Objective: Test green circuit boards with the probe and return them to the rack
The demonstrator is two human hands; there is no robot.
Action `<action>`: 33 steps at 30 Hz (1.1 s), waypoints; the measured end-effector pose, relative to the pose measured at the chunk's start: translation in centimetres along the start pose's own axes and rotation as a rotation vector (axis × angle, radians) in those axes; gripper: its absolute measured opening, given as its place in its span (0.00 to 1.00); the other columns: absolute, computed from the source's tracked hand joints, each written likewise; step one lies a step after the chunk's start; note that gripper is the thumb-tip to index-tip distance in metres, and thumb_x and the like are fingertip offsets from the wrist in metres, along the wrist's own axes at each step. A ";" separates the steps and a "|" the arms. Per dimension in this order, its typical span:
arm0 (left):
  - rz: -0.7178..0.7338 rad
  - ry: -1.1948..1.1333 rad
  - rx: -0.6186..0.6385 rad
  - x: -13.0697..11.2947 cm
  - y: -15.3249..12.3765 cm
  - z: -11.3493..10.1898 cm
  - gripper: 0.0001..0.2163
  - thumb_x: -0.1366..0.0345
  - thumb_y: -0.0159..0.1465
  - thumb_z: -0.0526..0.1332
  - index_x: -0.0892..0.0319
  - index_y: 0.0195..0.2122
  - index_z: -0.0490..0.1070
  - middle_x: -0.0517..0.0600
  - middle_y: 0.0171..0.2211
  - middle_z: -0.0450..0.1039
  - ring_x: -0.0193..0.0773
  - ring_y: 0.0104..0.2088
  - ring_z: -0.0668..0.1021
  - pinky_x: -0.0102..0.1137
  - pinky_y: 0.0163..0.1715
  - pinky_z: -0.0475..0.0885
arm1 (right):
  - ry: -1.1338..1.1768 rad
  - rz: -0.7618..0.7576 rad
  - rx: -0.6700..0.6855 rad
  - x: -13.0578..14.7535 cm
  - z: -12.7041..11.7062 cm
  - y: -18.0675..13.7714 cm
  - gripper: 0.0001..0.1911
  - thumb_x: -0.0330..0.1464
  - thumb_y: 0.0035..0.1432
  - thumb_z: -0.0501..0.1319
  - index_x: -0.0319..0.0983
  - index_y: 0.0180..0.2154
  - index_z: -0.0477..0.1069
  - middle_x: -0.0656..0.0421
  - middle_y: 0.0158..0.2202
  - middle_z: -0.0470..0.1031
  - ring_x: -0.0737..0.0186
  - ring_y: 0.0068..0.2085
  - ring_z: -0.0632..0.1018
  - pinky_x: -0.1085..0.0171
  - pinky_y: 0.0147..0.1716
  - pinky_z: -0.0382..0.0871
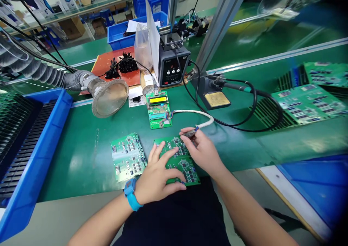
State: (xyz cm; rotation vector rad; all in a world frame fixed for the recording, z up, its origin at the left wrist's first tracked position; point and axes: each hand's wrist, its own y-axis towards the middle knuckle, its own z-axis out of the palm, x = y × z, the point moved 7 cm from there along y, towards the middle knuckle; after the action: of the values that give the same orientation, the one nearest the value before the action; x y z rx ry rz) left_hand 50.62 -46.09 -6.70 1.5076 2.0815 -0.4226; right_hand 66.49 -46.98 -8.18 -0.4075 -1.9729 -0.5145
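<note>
A green circuit board (178, 149) lies on the green mat in front of me. My left hand (156, 175) rests flat on its near left part, fingers spread. My right hand (201, 150) pinches a small probe connector (189, 132) on a white cable (195, 112) at the board's far right edge. The cable runs to a small tester board with a lit yellow display (158, 109). A second green circuit board (127, 156) lies just left of the first one.
A fume extractor hose with a funnel mouth (108, 96) sits at the left. A soldering station (174, 66) and iron stand (216, 97) are behind. Blue trays (29, 148) flank the left; stacked boards (307, 103) lie on the right.
</note>
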 end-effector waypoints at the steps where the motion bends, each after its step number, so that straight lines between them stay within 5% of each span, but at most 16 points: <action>1: 0.000 0.003 0.001 0.0 0.0 0.0 0.05 0.56 0.62 0.66 0.48 0.38 0.77 0.47 0.66 0.50 0.57 0.68 0.41 0.60 0.62 0.39 | -0.001 0.001 0.002 0.0 0.0 0.0 0.10 0.36 0.61 0.56 0.40 0.42 0.68 0.53 0.39 0.77 0.56 0.40 0.79 0.57 0.41 0.73; 8: 0.004 0.025 -0.017 0.1 0.0 0.1 0.09 0.55 0.60 0.67 0.51 0.39 0.75 0.49 0.66 0.52 0.56 0.68 0.44 0.60 0.63 0.42 | -0.008 0.005 0.009 0.1 -0.1 0.0 0.09 0.36 0.60 0.56 0.40 0.42 0.68 0.53 0.39 0.77 0.56 0.40 0.78 0.56 0.40 0.73; 15: 0.015 0.181 -0.033 0.1 -0.1 0.2 0.47 0.49 0.55 0.70 0.69 0.65 0.45 0.69 0.67 0.45 0.56 0.68 0.47 0.56 0.63 0.50 | -0.014 -0.011 -0.001 0.4 -0.1 0.1 0.09 0.36 0.59 0.57 0.39 0.41 0.68 0.53 0.38 0.77 0.56 0.38 0.78 0.57 0.40 0.73; 27: -0.016 0.175 -0.026 -0.1 0.1 0.1 0.44 0.51 0.55 0.70 0.65 0.63 0.46 0.69 0.67 0.45 0.56 0.68 0.46 0.56 0.63 0.52 | -0.023 -0.007 -0.001 0.5 -0.2 0.2 0.09 0.36 0.60 0.56 0.40 0.41 0.68 0.53 0.38 0.77 0.57 0.38 0.78 0.58 0.39 0.74; 33: -0.007 0.151 -0.069 0.0 0.0 0.1 0.55 0.50 0.53 0.71 0.68 0.66 0.31 0.73 0.67 0.40 0.56 0.68 0.44 0.55 0.63 0.52 | -0.021 -0.005 0.004 0.4 -0.1 0.2 0.09 0.36 0.60 0.57 0.40 0.41 0.68 0.53 0.38 0.77 0.56 0.38 0.78 0.57 0.40 0.74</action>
State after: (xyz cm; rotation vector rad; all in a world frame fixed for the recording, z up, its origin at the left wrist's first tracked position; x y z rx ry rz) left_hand 50.65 -46.17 -6.78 1.5343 2.1937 -0.2430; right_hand 66.47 -46.87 -7.71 -0.4070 -1.9949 -0.5116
